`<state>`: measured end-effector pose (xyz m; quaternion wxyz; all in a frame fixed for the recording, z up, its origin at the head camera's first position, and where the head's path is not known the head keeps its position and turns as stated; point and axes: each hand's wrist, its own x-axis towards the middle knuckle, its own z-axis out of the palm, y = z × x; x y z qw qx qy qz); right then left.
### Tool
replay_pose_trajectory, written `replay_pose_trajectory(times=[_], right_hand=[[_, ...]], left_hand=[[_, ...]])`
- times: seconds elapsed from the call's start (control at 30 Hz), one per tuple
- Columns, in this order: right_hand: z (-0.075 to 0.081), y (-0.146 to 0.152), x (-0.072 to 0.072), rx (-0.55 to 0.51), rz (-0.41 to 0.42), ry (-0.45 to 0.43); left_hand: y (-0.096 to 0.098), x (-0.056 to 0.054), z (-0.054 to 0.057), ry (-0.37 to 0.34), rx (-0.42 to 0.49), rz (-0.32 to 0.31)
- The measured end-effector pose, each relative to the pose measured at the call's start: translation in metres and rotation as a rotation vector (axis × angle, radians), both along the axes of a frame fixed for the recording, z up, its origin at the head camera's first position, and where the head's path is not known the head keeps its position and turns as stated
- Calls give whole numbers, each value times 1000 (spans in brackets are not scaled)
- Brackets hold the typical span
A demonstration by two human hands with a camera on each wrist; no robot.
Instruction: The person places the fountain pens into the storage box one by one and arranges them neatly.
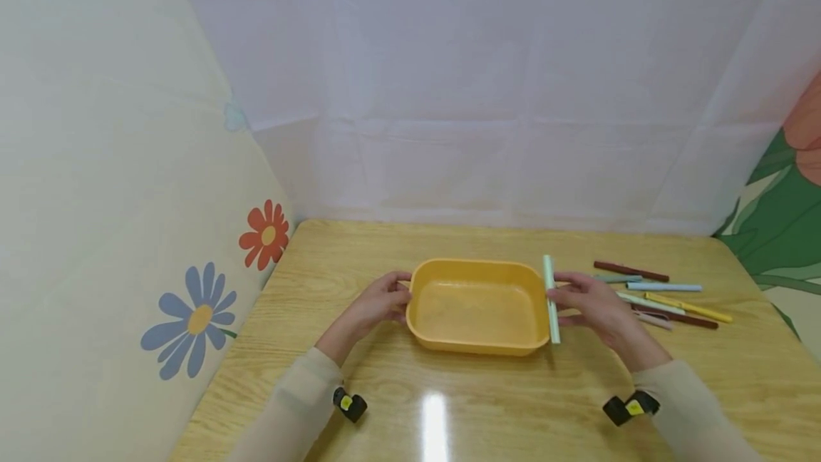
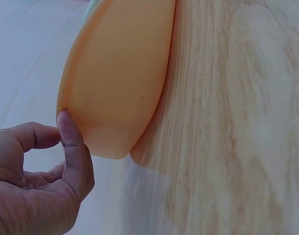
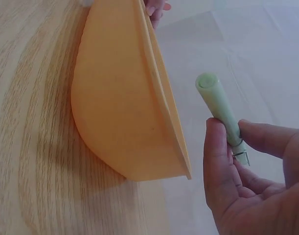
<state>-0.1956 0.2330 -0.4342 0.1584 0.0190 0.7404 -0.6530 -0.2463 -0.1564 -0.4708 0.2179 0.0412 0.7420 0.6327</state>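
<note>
A yellow rectangular plastic basin [image 1: 477,312] with rounded corners rests on the wooden table, and nothing lies inside it. At its left end my left hand [image 1: 377,299] pinches the rim between thumb and finger; the left wrist view shows this grip on the basin wall [image 2: 120,73] closely. My right hand [image 1: 596,307] pinches a light green pen [image 1: 554,323] with a clip, just beside the basin's right end. In the right wrist view the pen [image 3: 218,102] is held between thumb and fingers, apart from the basin's rim.
To the right of my right hand lies a loose pile of several pens, among them a yellow pen [image 1: 689,307], a light blue pen [image 1: 663,287] and a dark red pen [image 1: 631,271]. White cloth [image 1: 417,91] hangs behind the table [image 1: 359,241]; flower-patterned sheets flank it.
</note>
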Motion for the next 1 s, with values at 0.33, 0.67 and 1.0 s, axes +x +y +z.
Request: replay_pose_trajectory(times=[0.33,0.67,1.0], right_hand=[[2,-12,-7,8,4,-12],[4,-28,-12,31,15,-18],[-4,-42,-21,21,13,-40]], left_hand=[[1,2,2,10,-11,2],[2,1,1,5,7,7],[1,-1,-3,5,25,-4]])
